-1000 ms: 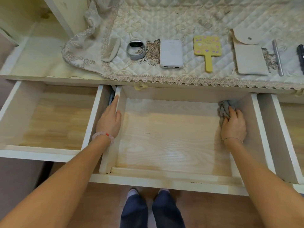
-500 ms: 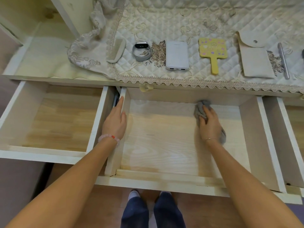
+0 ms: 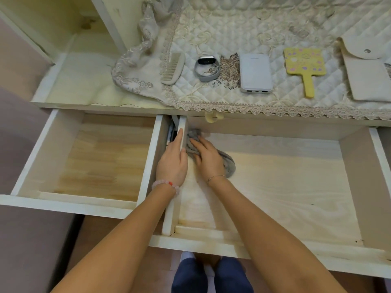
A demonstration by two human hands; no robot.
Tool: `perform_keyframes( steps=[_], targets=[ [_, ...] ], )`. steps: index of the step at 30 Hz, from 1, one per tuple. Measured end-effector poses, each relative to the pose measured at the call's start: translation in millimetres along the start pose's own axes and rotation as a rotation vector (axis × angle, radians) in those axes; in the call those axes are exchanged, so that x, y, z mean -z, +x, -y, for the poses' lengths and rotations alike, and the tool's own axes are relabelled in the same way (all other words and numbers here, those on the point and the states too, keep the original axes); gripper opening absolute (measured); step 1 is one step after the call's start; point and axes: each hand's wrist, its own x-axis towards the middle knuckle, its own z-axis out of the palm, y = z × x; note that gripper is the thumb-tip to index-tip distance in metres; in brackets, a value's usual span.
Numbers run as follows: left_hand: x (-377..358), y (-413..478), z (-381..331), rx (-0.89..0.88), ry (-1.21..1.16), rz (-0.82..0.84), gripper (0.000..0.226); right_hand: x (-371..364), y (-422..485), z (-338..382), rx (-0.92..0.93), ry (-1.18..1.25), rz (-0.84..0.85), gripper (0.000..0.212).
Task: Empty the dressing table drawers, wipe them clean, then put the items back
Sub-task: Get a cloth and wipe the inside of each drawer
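The middle drawer stands pulled out with a bare pale wood floor. My right hand presses a grey cloth flat against the floor at the drawer's back left corner, fingers fairly straight. My left hand rests on the top edge of that drawer's left wall, fingers extended along it. On the quilted cover of the table top lie a comb, a grey smartwatch, a white power bank, a yellow hand mirror and a beige pouch.
The left drawer is also pulled out, its wooden floor bare. A sliver of a right drawer shows at the frame edge. A lace-trimmed cloth hangs over the table's front edge. My legs are below the middle drawer.
My right hand has swept the grey cloth leftward across the back of the middle drawer, from the right corner to the left corner. My left hand has stayed on the left wall.
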Motion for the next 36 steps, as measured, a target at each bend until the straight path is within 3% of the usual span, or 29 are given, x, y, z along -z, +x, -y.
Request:
perform_keyframes(
  steps=[14,19,26,29,36],
  targets=[
    [1,0,-1,-0.019,0.098,-0.003,0.052,25,-47,-28,0.186,-0.229,0.083,0.046],
    [0,0,-1,-0.024,0.111,0.003,0.053,64,-51,-59,0.038,-0.069,0.026,0.043],
    [-1,-2,-1,-0.013,0.124,-0.006,0.053,157,-85,-133,-0.251,-0.253,-0.140,0.053],
    [-4,-2,-2,-0.015,0.145,-0.016,0.053,196,-109,-150,-0.354,-0.270,-0.246,0.047],
    [-6,-1,-3,-0.007,0.182,-0.031,0.053,209,-142,-158,-0.498,-0.148,-0.317,0.043]
  ],
)
